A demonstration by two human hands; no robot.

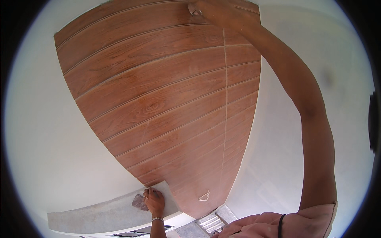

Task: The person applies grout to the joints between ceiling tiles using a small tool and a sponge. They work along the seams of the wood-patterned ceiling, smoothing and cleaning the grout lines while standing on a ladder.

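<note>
Overhead is a curved-looking expanse of reddish wood-grain boards (166,87) with grooves between them. My right arm reaches up along the right, and my right hand (198,11) is closed against the boards at the top, holding something small that I cannot make out. My left hand (154,200) rests with curled fingers on a grey ledge (95,215) at the lower end of the boards, on a dull reddish-brown piece (139,202) like sandpaper or cloth.
Pale walls (51,131) border the boards on both sides. At the bottom are a window with grey frame and bars (214,224) and a dark opening under the ledge. A small loop of pale wire (204,195) hangs from the boards.
</note>
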